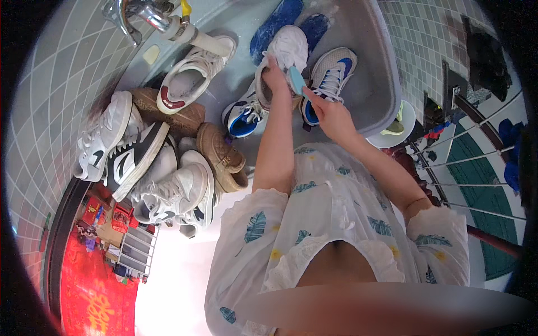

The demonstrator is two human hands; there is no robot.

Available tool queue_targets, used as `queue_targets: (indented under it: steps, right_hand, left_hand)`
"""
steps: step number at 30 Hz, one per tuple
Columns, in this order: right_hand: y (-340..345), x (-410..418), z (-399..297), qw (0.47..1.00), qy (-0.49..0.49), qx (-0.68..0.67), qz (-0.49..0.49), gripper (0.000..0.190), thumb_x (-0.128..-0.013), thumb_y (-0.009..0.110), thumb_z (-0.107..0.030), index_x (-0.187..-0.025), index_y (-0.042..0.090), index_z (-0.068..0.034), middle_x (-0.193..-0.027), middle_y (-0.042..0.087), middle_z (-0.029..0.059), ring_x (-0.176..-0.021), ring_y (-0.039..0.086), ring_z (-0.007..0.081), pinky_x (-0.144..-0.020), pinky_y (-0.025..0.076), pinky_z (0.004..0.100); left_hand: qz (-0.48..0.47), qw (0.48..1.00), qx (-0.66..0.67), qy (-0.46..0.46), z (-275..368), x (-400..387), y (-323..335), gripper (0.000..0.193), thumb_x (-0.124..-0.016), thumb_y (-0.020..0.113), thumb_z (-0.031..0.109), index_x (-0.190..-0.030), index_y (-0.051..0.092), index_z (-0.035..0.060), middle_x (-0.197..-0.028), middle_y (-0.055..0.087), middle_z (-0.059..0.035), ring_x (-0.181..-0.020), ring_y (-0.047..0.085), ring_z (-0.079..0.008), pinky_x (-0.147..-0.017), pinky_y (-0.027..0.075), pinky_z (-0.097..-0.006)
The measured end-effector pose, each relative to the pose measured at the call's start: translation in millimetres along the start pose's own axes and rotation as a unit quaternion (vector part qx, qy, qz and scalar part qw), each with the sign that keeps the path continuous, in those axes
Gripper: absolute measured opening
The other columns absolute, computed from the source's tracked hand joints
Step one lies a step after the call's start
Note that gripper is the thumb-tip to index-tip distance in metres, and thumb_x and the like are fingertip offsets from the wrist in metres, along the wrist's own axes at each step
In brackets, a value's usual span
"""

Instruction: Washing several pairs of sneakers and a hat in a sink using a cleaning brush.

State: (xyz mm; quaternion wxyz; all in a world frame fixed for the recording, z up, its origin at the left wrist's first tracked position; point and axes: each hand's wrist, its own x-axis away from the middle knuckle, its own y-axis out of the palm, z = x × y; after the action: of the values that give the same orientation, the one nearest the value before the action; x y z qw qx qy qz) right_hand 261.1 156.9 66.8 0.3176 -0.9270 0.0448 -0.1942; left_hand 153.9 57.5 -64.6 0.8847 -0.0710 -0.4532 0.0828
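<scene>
Inside the grey sink basin (380, 63), my left hand (275, 75) grips a white sneaker (289, 44) by its opening, with the fingers partly inside. A light blue scrubbing brush (297, 80) is in my right hand (332, 113), its head against the side of that sneaker. Two white and blue sports shoes lie around it: one shoe (334, 80) to the right, the other shoe (246, 113) to the left, partly hidden by my left arm. Behind the held sneaker rest two blue insoles (273, 27), wet and with whitish foam on them.
A white sneaker with a dark red heel (185, 82) sits under the tap (147, 17), whose hose reaches over its toe. Left of the basin are piled black-and-white sneakers (138, 155) and brown quilted shoes (222, 155). A white bowl (405, 126) stands at the right.
</scene>
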Motion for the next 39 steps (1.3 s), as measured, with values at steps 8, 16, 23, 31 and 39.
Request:
queue_targets:
  steps: [8, 16, 23, 31, 39]
  right_hand:
    - [12, -86, 35, 0.962, 0.047, 0.267, 0.013, 0.059, -0.083, 0.051, -0.008, -0.139, 0.042, -0.020, -0.071, 0.064, 0.0181, -0.063, 0.065, 0.0338, -0.055, 0.051, 0.0462]
    - [13, -104, 57, 0.966, 0.053, 0.251, 0.042, 0.067, -0.081, 0.052, -0.006, -0.143, 0.036, -0.023, -0.062, 0.062, 0.0164, -0.053, 0.062, 0.0327, -0.049, 0.048, 0.0460]
    - [27, -31, 28, 0.977, 0.099, 0.184, -0.035, 0.052, -0.086, 0.051, -0.012, -0.136, 0.046, -0.022, -0.063, 0.061, 0.0176, -0.056, 0.062, 0.0338, -0.051, 0.049, 0.0456]
    - [31, -20, 37, 0.984, 0.105, 0.141, 0.011, 0.046, -0.088, 0.051, -0.016, -0.133, 0.049, -0.024, -0.067, 0.062, 0.0198, -0.061, 0.063, 0.0357, -0.055, 0.049, 0.0483]
    - [-8, -126, 37, 0.980, 0.134, 0.076, 0.124, 0.040, -0.089, 0.052, -0.009, -0.127, 0.058, -0.022, -0.080, 0.065, 0.0235, -0.070, 0.064, 0.0349, -0.066, 0.052, 0.0403]
  left_hand:
    - [-0.037, 0.995, 0.064, -0.060, 15, 28, 13, 0.050, -0.089, 0.062, 0.039, -0.115, 0.059, -0.0041, -0.110, 0.063, -0.0121, -0.092, 0.062, -0.0214, -0.079, 0.050, -0.0327]
    - [-0.045, 0.995, 0.067, -0.055, 17, 22, 38, 0.049, -0.085, 0.064, 0.032, -0.115, 0.058, -0.0062, -0.113, 0.063, -0.0110, -0.097, 0.062, -0.0209, -0.082, 0.049, -0.0324]
    - [-0.047, 0.974, 0.173, -0.140, 7, -36, -15, 0.031, -0.087, 0.060, 0.022, -0.112, 0.062, 0.0046, -0.106, 0.062, -0.0083, -0.095, 0.060, -0.0232, -0.085, 0.050, -0.0356]
    - [-0.178, 0.947, 0.204, -0.170, 50, 2, -21, 0.028, -0.087, 0.060, 0.023, -0.109, 0.063, 0.0065, -0.107, 0.063, -0.0083, -0.093, 0.060, -0.0246, -0.083, 0.051, -0.0371]
    - [-0.203, 0.941, 0.168, -0.213, 39, -8, -11, 0.024, -0.092, 0.053, 0.026, -0.110, 0.063, 0.0125, -0.104, 0.063, -0.0065, -0.087, 0.061, -0.0200, -0.075, 0.052, -0.0329]
